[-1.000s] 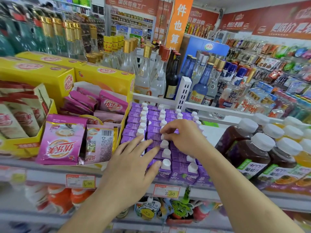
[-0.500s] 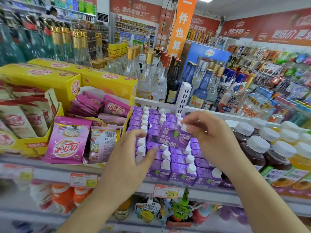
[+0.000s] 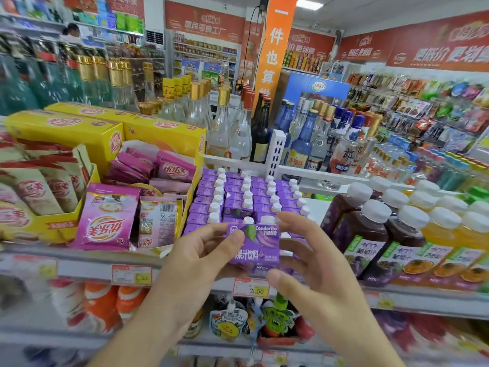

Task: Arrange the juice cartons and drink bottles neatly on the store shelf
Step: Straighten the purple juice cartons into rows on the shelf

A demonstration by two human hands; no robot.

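Shop shelving is carrying rows of purple cartons (image 3: 246, 197) beside white-capped bottles (image 3: 370, 223). One carton (image 3: 254, 245) is sitting lifted at the front edge, the left hand (image 3: 193, 263) pinching it while the right hand (image 3: 315, 263) is hovering with released fingers (image 3: 293, 223). Turning it upright, label forward, and lowering it squarely into the front gap should be keeping the rows straight.

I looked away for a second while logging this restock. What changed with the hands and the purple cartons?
The right hand lifted one purple carton out of the block, brought it toward the shelf front and let go; the left hand left the carton tops and now grips it. The other cartons and grape juice bottles stayed put.
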